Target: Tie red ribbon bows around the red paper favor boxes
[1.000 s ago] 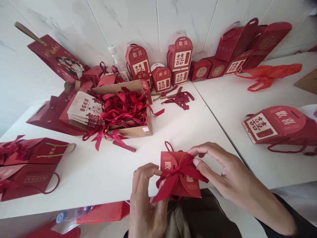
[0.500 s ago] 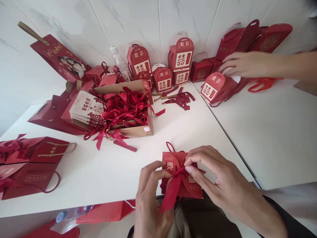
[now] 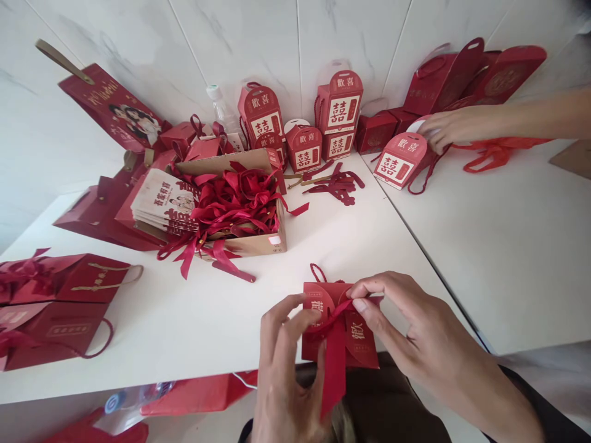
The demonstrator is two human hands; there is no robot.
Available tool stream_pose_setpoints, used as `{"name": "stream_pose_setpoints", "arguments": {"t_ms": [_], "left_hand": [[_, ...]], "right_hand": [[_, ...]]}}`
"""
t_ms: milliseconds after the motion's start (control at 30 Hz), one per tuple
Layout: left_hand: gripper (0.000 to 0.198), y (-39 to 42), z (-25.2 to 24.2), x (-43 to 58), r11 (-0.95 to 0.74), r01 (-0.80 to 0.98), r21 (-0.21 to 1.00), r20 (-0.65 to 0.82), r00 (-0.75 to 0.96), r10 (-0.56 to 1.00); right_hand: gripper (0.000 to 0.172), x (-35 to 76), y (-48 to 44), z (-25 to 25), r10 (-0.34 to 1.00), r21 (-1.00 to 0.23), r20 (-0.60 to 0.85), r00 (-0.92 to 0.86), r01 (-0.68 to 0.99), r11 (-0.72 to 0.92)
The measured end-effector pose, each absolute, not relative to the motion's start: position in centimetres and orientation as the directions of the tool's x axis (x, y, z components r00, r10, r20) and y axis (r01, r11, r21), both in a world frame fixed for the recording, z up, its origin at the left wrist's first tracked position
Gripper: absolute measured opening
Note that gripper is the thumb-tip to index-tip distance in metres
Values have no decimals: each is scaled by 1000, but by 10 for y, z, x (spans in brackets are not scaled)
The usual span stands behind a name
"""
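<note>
A small red gift box [image 3: 362, 351] with rounded, interlocking flaps and pale lettering lies flat at the table's front edge. Around it passes a red ribbon [image 3: 334, 372], one wide tail hanging toward me. My right hand [image 3: 406, 332] pinches the ribbon between thumb and index finger, over the box's upper right part. On the left side, my left hand [image 3: 289, 363] curls its fingers around the ribbon near the crossing, thumb below and fingertips on the box; the exact grip is partly hidden. A twisted red cord handle [image 3: 317, 271] sticks out behind the box.
A cardboard box [image 3: 258, 245] full of red ribbons stands behind, with printed cards [image 3: 161, 200] at its left. Finished-looking red boxes [image 3: 50, 332] lie at left. Several small boxes line the wall. At right, another person's hand [image 3: 447, 130] touches a small red box [image 3: 399, 161].
My right hand has drawn the ribbon slightly right, and my left thumb has moved lower. The ribbon tail hangs straighter. The other person's hand has shifted, and the box beside it has turned.
</note>
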State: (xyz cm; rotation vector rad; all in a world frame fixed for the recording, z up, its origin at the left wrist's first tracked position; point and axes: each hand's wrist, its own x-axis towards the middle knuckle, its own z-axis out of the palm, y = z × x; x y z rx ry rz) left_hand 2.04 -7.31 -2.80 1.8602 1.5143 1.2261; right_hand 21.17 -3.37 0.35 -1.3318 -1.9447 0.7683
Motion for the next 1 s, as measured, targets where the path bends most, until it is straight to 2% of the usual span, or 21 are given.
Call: {"name": "stream_pose_setpoints", "arguments": {"t_ms": [167,433,500,567,633,667,733,800,867,933,1000], "left_hand": [[23,-75,-24,28,-417,600,682,516,10,857],[14,-85,-28,26,-377,598,707,525,-86,847],[18,-86,-32,16,-413,563,716,540,-72,839],[35,-82,-37,3,-474,464,749,545,-24,838],[49,-77,-39,-8,-452,346,822,492,-34,870],[48,-75,-39,-11,-405,317,858,449,-78,890],[34,-71,-36,-10,-265,341,902,343,-194,919],[19,-69,-31,-1,-165,426,889,274,-209,939],[17,-68,-27,10,-132,489,862,229,-145,963],[9,-67,-26,19,-117,493,862,206,-130,970],[11,-66,-26,22,-74,456,887,172,-177,969]], "right_hand": [[8,213,-33,3,949,-758,192,-252,576,306],[9,216,-32,2,972,-768,160,-173,597,232],[11,216,-32,3,977,-788,143,-155,580,207],[20,218,-33,6,989,-846,49,-142,520,117],[32,220,-33,10,983,-905,-105,-152,424,-32],[37,221,-32,11,972,-919,-170,-163,382,-96],[37,224,-31,13,954,-926,-227,-196,348,-149],[30,225,-29,14,940,-921,-230,-253,369,-126],[21,224,-28,12,925,-920,-213,-316,384,-81],[17,223,-27,10,922,-923,-180,-342,382,-39],[21,221,-26,8,931,-919,-149,-332,395,-6]]}}
